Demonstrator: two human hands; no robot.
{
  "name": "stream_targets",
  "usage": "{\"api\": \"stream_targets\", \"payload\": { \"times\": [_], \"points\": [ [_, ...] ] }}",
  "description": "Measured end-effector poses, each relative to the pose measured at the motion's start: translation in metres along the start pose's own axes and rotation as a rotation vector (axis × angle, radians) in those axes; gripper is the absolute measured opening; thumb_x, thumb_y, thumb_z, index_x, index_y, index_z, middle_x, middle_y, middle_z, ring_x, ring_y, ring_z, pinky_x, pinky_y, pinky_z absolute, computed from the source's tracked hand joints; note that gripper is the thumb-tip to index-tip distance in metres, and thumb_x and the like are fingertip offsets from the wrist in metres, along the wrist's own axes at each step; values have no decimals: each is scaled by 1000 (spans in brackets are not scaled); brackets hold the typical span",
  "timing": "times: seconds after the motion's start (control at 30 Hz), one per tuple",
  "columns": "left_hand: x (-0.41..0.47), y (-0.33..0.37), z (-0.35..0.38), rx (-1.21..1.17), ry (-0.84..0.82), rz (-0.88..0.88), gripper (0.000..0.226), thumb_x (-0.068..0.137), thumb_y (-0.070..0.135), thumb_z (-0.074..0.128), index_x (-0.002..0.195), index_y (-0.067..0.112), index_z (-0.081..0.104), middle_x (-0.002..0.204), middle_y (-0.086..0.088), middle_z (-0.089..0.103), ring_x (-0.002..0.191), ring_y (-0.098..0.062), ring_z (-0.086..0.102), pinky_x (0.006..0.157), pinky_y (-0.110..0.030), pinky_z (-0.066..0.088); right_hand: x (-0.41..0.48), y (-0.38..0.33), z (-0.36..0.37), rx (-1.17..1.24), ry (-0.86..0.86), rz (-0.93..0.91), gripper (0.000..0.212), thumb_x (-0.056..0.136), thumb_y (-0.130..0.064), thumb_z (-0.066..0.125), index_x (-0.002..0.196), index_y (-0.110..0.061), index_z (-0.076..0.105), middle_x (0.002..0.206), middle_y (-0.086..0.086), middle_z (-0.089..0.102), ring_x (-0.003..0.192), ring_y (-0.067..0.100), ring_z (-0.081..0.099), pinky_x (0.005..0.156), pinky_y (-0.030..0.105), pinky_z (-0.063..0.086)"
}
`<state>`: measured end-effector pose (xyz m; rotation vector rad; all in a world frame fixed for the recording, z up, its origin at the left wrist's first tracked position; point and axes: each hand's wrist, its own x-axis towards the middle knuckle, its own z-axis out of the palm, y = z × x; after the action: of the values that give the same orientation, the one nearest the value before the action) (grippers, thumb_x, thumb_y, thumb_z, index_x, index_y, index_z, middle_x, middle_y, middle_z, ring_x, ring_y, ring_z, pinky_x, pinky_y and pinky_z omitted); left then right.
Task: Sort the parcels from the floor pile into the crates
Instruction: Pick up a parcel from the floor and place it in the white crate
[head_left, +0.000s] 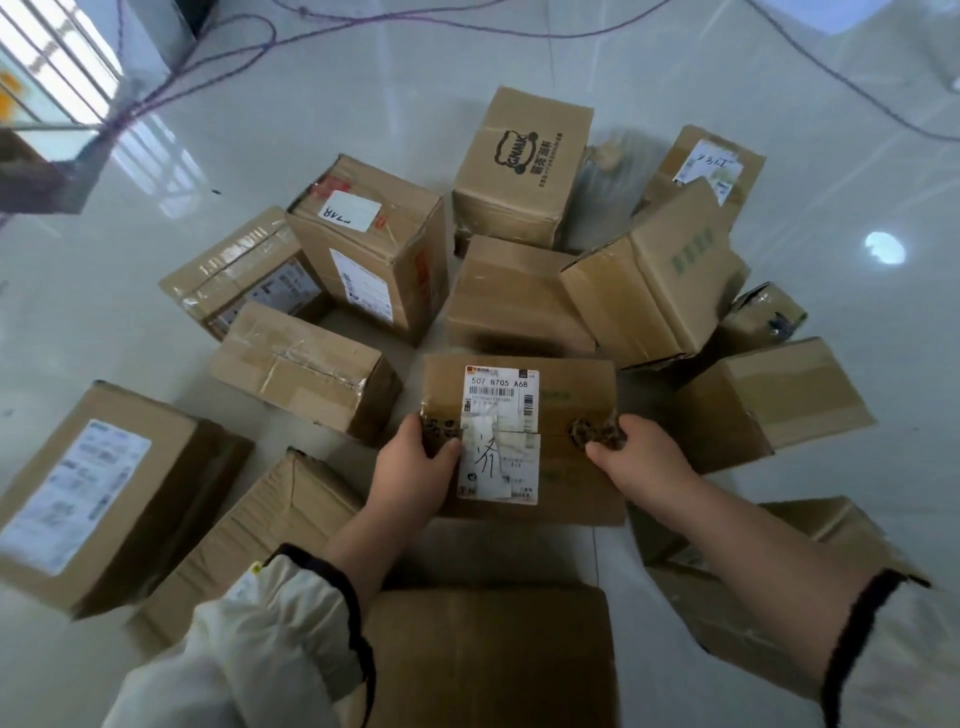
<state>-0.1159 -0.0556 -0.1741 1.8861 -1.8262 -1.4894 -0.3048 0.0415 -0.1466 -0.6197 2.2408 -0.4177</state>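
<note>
Sorting looks far from done: the left hand (415, 470) and right hand (641, 452) grip opposite sides of a white-labelled brown cardboard parcel (571, 382) mid-pile, while many other cardboard boxes (358, 244) crowd the glossy pale floor (311, 104), no crates visible.

A parcel-sorting room: taped cardboard boxes (374, 249) piled across glossy floor tiles (857, 67).

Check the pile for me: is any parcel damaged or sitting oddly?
The held parcel has torn, scuffed tape by the right hand and a creased label split across its seam. Behind it, one box leans tilted against its neighbours.
</note>
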Motion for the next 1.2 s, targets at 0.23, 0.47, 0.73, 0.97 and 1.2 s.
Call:
{"api": "stream_targets", "payload": {
  "times": [0.23,0.47,0.73,0.97,1.2],
  "points": [
    [-116,135,-97,43,5,97,41,91,31,58,129,28,46,82,21,56,69,7,57,46,-10,43,-128,-80,-137,42,6,-21,47,91,-29,58,133,-11,47,129,8,57,117,26,54,98,43,46],
    [-290,339,-231,7,-22,204,28,92,23,57,119,26,49,82,16,60,62,10,56,39,-7,41,-315,-196,-337,113,112,-40,39,92,-26,57,127,-11,51,124,9,59,113,27,55,87,31,45],
    [-453,488,-344,0,-48,488,22,91,18,59,109,27,51,81,19,59,62,16,58,44,-5,42,-504,-263,-487,289,312,-94,38,90,-22,61,125,-9,54,118,8,63,101,21,59,65,23,42],
    [-513,502,-369,63,-140,605,29,91,24,58,119,26,52,89,17,62,74,7,58,51,-8,44,-596,-254,-486,392,475,-34,31,88,-19,61,118,-13,58,112,5,66,94,17,59,72,23,41],
    [-552,525,-338,111,-343,813,30,88,22,60,117,26,56,110,7,65,103,-13,59,90,-35,49,-666,-206,-492,456,668,123,22,88,-20,60,108,-13,59,93,1,63,84,19,60,64,26,46]
  ]
}}
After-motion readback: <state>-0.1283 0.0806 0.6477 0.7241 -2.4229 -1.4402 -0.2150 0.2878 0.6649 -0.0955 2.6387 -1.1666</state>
